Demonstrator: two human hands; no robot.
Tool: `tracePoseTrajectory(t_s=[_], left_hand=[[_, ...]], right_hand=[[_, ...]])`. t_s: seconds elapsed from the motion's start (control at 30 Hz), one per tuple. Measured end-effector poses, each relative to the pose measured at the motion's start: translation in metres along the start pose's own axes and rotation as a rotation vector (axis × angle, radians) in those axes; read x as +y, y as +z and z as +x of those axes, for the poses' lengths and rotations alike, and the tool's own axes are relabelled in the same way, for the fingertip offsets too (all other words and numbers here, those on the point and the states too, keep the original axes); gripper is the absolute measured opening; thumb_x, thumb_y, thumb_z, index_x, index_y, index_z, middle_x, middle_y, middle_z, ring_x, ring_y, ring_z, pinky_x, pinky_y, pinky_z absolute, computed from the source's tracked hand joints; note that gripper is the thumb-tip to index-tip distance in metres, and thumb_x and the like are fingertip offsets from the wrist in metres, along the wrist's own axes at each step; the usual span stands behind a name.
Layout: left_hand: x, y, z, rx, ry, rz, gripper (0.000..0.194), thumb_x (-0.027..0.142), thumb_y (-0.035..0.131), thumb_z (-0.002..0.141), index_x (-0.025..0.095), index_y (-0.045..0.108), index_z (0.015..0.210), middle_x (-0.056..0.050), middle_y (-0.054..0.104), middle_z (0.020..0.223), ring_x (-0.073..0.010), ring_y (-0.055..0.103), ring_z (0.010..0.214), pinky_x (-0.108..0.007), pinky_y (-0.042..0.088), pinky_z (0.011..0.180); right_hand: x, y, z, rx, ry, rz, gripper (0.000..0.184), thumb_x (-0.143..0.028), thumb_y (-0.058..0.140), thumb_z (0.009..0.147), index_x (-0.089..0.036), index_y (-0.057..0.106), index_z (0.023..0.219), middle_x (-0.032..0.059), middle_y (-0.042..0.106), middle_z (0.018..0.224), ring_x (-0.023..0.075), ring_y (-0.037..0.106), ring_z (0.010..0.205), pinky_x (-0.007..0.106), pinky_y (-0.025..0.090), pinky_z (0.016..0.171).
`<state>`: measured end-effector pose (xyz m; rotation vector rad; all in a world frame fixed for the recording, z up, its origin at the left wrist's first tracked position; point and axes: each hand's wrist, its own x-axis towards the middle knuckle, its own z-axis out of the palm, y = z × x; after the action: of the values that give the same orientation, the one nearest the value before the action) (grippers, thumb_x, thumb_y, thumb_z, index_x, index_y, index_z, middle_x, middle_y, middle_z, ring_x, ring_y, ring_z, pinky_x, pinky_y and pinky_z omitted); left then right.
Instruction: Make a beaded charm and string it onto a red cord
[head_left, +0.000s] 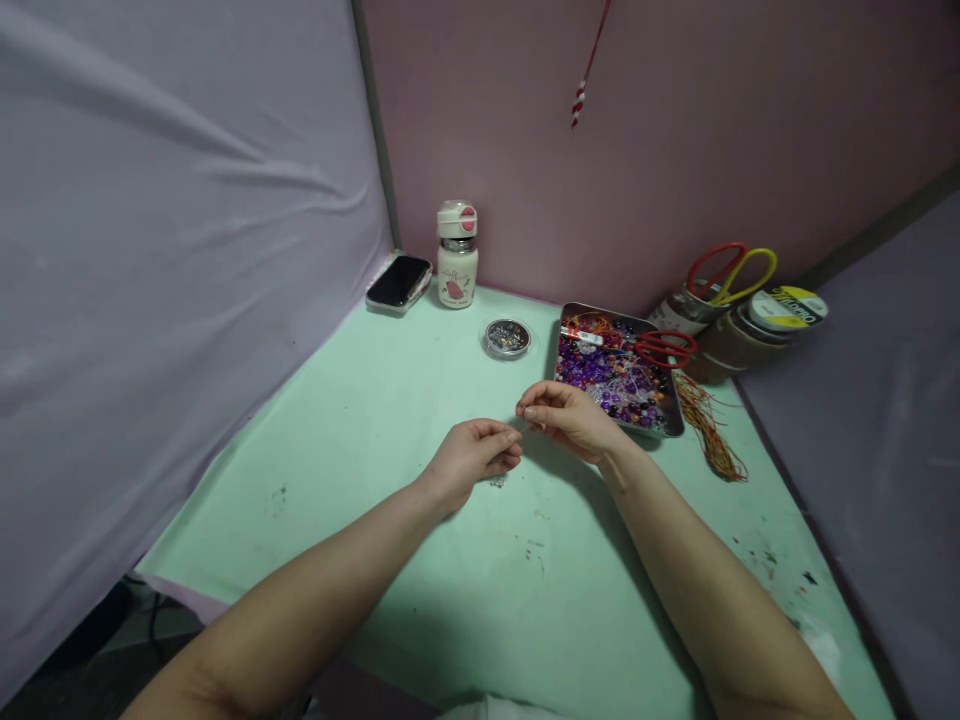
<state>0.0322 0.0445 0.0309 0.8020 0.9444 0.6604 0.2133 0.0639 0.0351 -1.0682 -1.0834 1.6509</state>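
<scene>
My left hand [474, 458] is closed, thumb against fingers, over the middle of the table. Just below its fingers shows a small cluster of clear, bead-like bits [497, 481]; whether they hang from the hand or lie on the table I cannot tell. My right hand [564, 418] pinches with thumb and forefinger, close to the left fingertips. What either pinch holds is too small to name. Behind the right hand stands a metal tray [679, 420] of purple, clear and dark beads [600, 372]. Red-handled scissors [666, 349] lie across its right side.
A round clear case [508, 338] sits left of the tray. Farther back are a phone [400, 281] and a cream bottle [457, 262]. At right stand jars [739, 345], one holding red and yellow handles [731, 272], beside a bundle of coloured cords [711, 435]. Cloth walls enclose the green table [337, 450].
</scene>
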Motion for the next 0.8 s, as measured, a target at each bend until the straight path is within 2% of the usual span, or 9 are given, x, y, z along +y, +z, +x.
tracePoseTrajectory(t_s=[0.13, 0.3, 0.5, 0.67, 0.8], left_hand=[[0.0001, 0.0011, 0.0017, 0.024, 0.046, 0.054, 0.024, 0.035, 0.075, 0.07, 0.014, 0.065, 0.076, -0.005, 0.066, 0.072, -0.0105, 0.06, 0.065, -0.028, 0.048, 0.07], [0.0032, 0.0042, 0.0008, 0.046, 0.079, 0.099, 0.019, 0.031, 0.073, 0.071, 0.014, 0.066, 0.074, -0.004, 0.067, 0.07, -0.0105, 0.06, 0.064, -0.027, 0.048, 0.069], [0.0028, 0.0038, 0.0008, 0.034, 0.144, 0.08, 0.022, 0.033, 0.075, 0.069, 0.014, 0.067, 0.077, -0.004, 0.068, 0.068, -0.0132, 0.063, 0.065, -0.029, 0.051, 0.071], [0.0046, 0.0018, 0.0004, 0.072, 0.254, 0.006, 0.025, 0.037, 0.075, 0.069, 0.015, 0.068, 0.079, -0.004, 0.069, 0.07, -0.014, 0.065, 0.07, -0.032, 0.051, 0.078], [0.0087, -0.0006, -0.0002, 0.126, 0.289, -0.092, 0.026, 0.037, 0.076, 0.068, 0.015, 0.066, 0.079, -0.003, 0.068, 0.071, -0.0129, 0.063, 0.07, -0.032, 0.051, 0.079]], right_hand=[[-0.0019, 0.001, -0.0011, -0.011, 0.013, -0.012, 0.02, -0.024, 0.082, 0.062, -0.019, 0.067, 0.075, -0.0039, 0.062, 0.068, 0.0064, 0.051, 0.058, 0.023, 0.038, 0.059], [-0.003, 0.0015, -0.0026, -0.038, 0.029, -0.035, 0.021, -0.025, 0.082, 0.062, -0.019, 0.068, 0.076, -0.0024, 0.063, 0.07, 0.0081, 0.053, 0.061, 0.025, 0.04, 0.06], [-0.0039, 0.0033, -0.0055, -0.117, 0.047, -0.058, 0.02, -0.028, 0.081, 0.065, -0.019, 0.07, 0.079, -0.0018, 0.061, 0.069, 0.0088, 0.053, 0.064, 0.025, 0.039, 0.063], [-0.0029, -0.0003, -0.0029, -0.023, -0.021, 0.093, 0.029, -0.046, 0.07, 0.076, -0.02, 0.071, 0.089, 0.0005, 0.06, 0.079, 0.0099, 0.053, 0.072, 0.025, 0.041, 0.067], [0.0006, 0.0015, -0.0012, 0.012, -0.046, 0.05, 0.023, -0.038, 0.074, 0.073, -0.021, 0.069, 0.088, 0.0002, 0.061, 0.08, 0.0097, 0.052, 0.07, 0.025, 0.041, 0.066]])
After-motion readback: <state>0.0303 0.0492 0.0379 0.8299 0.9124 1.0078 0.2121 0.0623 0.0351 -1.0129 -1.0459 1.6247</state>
